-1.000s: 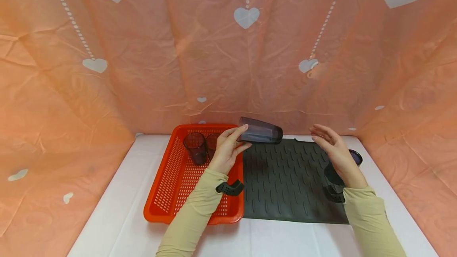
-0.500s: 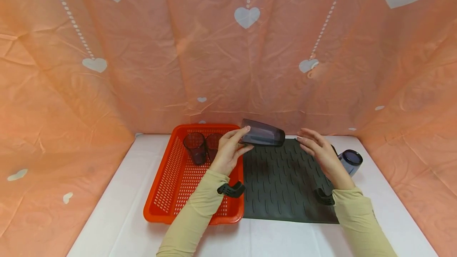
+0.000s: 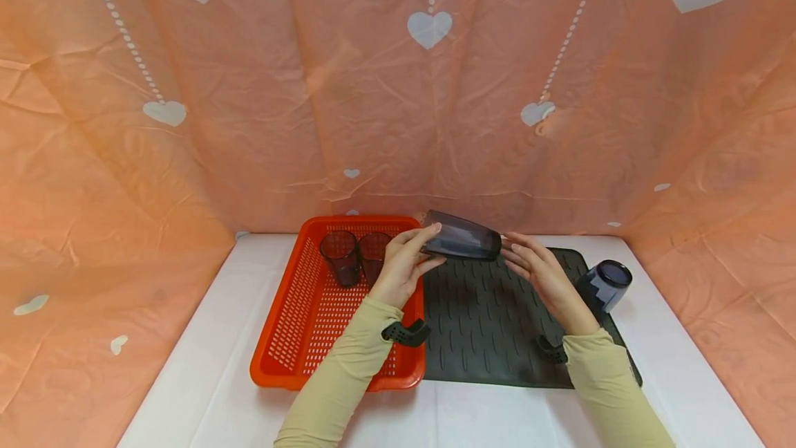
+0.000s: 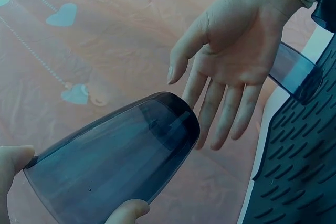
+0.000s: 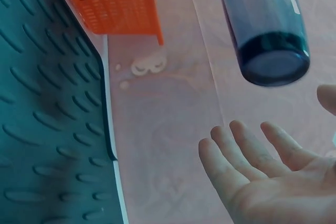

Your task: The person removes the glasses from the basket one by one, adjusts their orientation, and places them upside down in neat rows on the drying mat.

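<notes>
Orange cloth (image 3: 385, 123) printed with white hearts hangs behind and beside a white table (image 3: 205, 337), where a red basket (image 3: 398, 380) sits next to a dark mat (image 3: 485, 337). Over the last second the right hand (image 3: 541, 272) has moved leftward, and it now lies just beside the base of the tilted glass (image 3: 466, 237). Its fingers are stretched out and hold nothing; the right wrist view shows a gap between them and the base. Meanwhile the left hand (image 3: 404, 265), shifted only slightly to the right, pinches that glass near its rim between thumb and fingers, holding it above the far edge of the mat. So the glass now lies between both hands, though only the left seems to bear it. That move has also uncovered the blue glass (image 3: 606, 285) at the mat's right edge, seemingly base up. Two purple glasses (image 3: 340, 261) stand inside the basket.
</notes>
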A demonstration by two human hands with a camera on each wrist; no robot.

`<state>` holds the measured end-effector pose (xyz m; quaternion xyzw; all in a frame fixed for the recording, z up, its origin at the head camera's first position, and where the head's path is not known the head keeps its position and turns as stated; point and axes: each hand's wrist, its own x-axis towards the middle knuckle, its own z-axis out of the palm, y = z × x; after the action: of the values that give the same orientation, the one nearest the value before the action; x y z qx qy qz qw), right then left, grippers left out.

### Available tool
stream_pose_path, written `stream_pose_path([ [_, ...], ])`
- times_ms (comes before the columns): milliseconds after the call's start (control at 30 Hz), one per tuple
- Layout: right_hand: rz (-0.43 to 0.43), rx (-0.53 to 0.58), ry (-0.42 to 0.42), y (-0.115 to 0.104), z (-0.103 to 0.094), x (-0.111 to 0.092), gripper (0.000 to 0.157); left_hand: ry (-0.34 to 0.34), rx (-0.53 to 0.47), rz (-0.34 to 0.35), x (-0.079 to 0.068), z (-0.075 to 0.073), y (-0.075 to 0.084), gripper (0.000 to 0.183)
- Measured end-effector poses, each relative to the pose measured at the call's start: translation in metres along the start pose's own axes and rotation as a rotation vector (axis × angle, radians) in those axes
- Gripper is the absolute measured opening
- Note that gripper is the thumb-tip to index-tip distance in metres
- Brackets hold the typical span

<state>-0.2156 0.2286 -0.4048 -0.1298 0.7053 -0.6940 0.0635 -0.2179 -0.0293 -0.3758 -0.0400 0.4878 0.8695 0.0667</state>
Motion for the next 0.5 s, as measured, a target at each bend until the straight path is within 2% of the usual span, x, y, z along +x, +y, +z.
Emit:
stream_pose_path([
  [200, 0.027, 0.090, -0.020, 0.004, 0.010, 0.002, 0.060, -0.006, 0.003, -0.022, 0.000, 0.001, -0.001, 0.036],
  [400, -0.018, 0.208, -0.052, 0.007, 0.018, 0.003, 0.046, -0.015, 0.007, -0.023, 0.000, 0.002, -0.003, 0.031],
  [500, -0.011, 0.249, -0.049, 0.007, 0.022, 0.004, 0.042, -0.019, 0.011, -0.027, -0.001, 0.002, -0.003, 0.031],
])
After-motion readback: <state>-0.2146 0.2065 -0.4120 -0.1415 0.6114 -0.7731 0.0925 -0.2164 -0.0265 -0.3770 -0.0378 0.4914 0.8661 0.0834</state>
